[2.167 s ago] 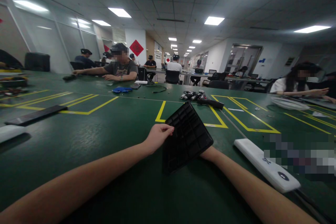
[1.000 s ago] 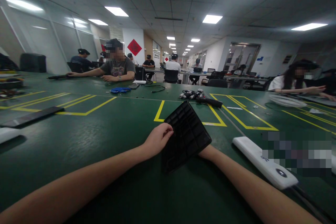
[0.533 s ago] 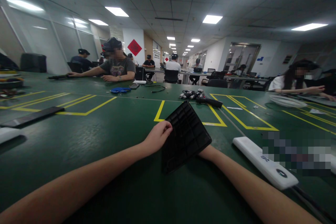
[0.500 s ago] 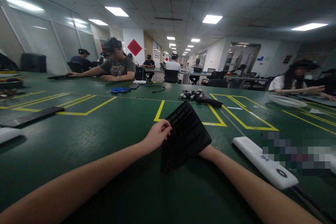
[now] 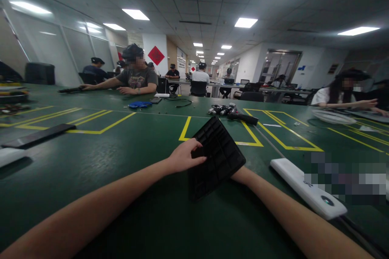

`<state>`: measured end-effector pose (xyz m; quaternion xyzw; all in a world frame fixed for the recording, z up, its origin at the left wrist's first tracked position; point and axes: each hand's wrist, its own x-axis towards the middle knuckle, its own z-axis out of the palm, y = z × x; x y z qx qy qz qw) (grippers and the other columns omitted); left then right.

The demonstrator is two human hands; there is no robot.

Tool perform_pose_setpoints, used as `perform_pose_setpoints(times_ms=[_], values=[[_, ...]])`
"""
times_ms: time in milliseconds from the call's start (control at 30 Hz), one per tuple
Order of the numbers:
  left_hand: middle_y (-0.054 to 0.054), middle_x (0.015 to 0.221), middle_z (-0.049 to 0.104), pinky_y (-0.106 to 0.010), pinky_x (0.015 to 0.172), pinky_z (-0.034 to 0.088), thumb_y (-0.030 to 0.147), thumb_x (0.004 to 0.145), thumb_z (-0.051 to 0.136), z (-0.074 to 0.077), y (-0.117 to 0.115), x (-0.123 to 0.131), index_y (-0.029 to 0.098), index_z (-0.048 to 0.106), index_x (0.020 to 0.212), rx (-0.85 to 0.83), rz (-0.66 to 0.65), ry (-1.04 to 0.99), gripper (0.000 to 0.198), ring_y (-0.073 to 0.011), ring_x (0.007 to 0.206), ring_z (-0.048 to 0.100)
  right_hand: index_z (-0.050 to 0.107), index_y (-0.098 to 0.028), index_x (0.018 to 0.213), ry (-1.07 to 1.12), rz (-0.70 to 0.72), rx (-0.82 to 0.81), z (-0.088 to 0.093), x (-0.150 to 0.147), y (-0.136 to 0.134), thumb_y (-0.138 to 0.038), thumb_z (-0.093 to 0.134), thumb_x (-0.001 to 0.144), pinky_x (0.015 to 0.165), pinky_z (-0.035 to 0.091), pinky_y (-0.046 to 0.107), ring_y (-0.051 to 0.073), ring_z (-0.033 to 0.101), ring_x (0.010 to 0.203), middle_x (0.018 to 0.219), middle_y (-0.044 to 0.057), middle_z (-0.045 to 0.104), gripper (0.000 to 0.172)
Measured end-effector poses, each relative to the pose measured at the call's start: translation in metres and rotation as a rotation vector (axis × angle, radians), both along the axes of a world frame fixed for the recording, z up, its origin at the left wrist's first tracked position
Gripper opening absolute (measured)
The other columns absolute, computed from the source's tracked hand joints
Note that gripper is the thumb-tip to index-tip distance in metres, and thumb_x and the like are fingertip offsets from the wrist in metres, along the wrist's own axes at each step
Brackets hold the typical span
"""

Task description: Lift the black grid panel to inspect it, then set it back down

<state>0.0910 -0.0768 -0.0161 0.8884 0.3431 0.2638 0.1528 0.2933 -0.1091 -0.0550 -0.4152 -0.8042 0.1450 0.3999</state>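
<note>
A black tray (image 5: 219, 153) divided into small compartments is tilted up above the green table, in front of me. My right hand (image 5: 240, 174) holds it from behind at its lower right side; the fingers are hidden by the tray. Over the tray's left part is my left hand (image 5: 187, 156), its thumb and fingers apart. Nothing shows between them. Whether those fingertips touch the compartments I cannot tell.
To the right lies a white power strip (image 5: 308, 188) with a cable. Black cables and a dark handled tool (image 5: 243, 118) lie beyond the tray. Yellow tape (image 5: 100, 132) marks rectangles on the table (image 5: 91, 166). Co-workers sit at the far left and right.
My left thumb and fingers, pinched together at the tray's left edge before, have spread apart and reach slightly farther over the compartments. The tray and right hand have barely moved.
</note>
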Motion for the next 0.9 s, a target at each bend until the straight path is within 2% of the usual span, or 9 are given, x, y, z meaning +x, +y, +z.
perform_pose_setpoints(times_ms=[100, 200, 300, 433, 533, 633, 733, 800, 900], values=[[-0.006, 0.086, 0.054, -0.029, 0.068, 0.041, 0.046, 0.071, 0.054, 0.012, 0.017, -0.009, 0.014, 0.056, 0.091, 0.134, 0.146, 0.003, 0.038, -0.0179, 0.077, 0.050, 0.049, -0.019, 0.121, -0.009, -0.138, 0.016, 0.009, 0.015, 0.009, -0.034, 0.049, 0.078, 0.098, 0.034, 0.041, 0.024, 0.045, 0.115, 0.123, 0.008, 0.053, 0.046], [-0.009, 0.089, 0.058, -0.031, 0.069, 0.042, 0.052, 0.071, 0.049, 0.025, 0.048, -0.039, 0.013, 0.058, 0.090, 0.192, 0.464, 0.046, 0.044, -0.0214, 0.081, 0.054, 0.052, -0.014, 0.116, -0.158, -0.461, -0.018, 0.018, 0.046, 0.016, -0.025, 0.052, 0.075, 0.094, 0.036, 0.040, 0.024, 0.048, 0.108, 0.113, 0.010, 0.058, 0.042], [-0.014, 0.090, 0.061, -0.033, 0.069, 0.043, 0.055, 0.072, 0.044, 0.031, 0.078, -0.085, 0.011, 0.062, 0.084, 0.135, 0.796, 0.179, 0.049, -0.0266, 0.085, 0.056, 0.049, -0.010, 0.118, -0.324, -0.758, -0.076, 0.020, 0.075, 0.020, -0.024, 0.051, 0.077, 0.095, 0.032, 0.037, 0.026, 0.047, 0.108, 0.114, 0.014, 0.057, 0.043], [-0.021, 0.093, 0.061, -0.037, 0.069, 0.043, 0.057, 0.072, 0.041, 0.029, 0.099, -0.138, 0.008, 0.063, 0.082, -0.046, 1.062, 0.342, 0.055, -0.0338, 0.091, 0.056, 0.046, -0.009, 0.120, -0.497, -0.920, -0.180, 0.015, 0.091, 0.020, -0.027, 0.049, 0.079, 0.092, 0.032, 0.037, 0.028, 0.048, 0.105, 0.115, 0.016, 0.056, 0.045], [-0.023, 0.099, 0.059, -0.041, 0.072, 0.043, 0.055, 0.073, 0.044, 0.023, 0.102, -0.157, 0.005, 0.061, 0.084, -0.124, 1.122, 0.402, 0.054, -0.0363, 0.095, 0.054, 0.048, -0.010, 0.118, -0.552, -0.965, -0.252, 0.011, 0.092, 0.020, -0.029, 0.048, 0.079, 0.086, 0.035, 0.037, 0.030, 0.049, 0.102, 0.112, 0.016, 0.057, 0.043], [-0.021, 0.099, 0.058, -0.043, 0.074, 0.042, 0.054, 0.071, 0.048, 0.021, 0.100, -0.162, 0.003, 0.059, 0.084, -0.133, 1.137, 0.436, 0.054, -0.0379, 0.097, 0.052, 0.050, -0.012, 0.114, -0.569, -0.969, -0.307, 0.009, 0.092, 0.019, -0.030, 0.046, 0.080, 0.082, 0.037, 0.037, 0.030, 0.050, 0.101, 0.110, 0.016, 0.057, 0.039], [-0.021, 0.097, 0.058, -0.043, 0.074, 0.042, 0.052, 0.071, 0.050, 0.024, 0.099, -0.159, 0.001, 0.058, 0.083, -0.041, 1.168, 0.432, 0.053, -0.0373, 0.095, 0.052, 0.051, -0.012, 0.114, -0.588, -0.978, -0.301, 0.011, 0.090, 0.018, -0.032, 0.045, 0.080, 0.084, 0.036, 0.040, 0.031, 0.048, 0.104, 0.112, 0.018, 0.055, 0.041], [-0.022, 0.097, 0.057, -0.044, 0.077, 0.041, 0.042, 0.078, 0.044, 0.025, 0.097, -0.150, 0.000, 0.058, 0.087, 0.136, 1.105, 0.370, 0.045, -0.0356, 0.096, 0.051, 0.050, -0.011, 0.116, -0.599, -1.006, -0.247, 0.013, 0.086, 0.017, -0.037, 0.045, 0.079, 0.088, 0.032, 0.045, 0.034, 0.042, 0.112, 0.118, 0.020, 0.051, 0.046], [-0.018, 0.097, 0.058, -0.039, 0.086, 0.039, 0.019, 0.082, 0.031, 0.018, 0.090, -0.119, 0.001, 0.058, 0.097, 0.291, 0.831, 0.279, 0.035, -0.0277, 0.098, 0.052, 0.044, -0.009, 0.124, -0.590, -0.996, -0.132, 0.018, 0.072, 0.014, -0.041, 0.042, 0.080, 0.096, 0.025, 0.050, 0.036, 0.026, 0.125, 0.131, 0.019, 0.040, 0.054]])
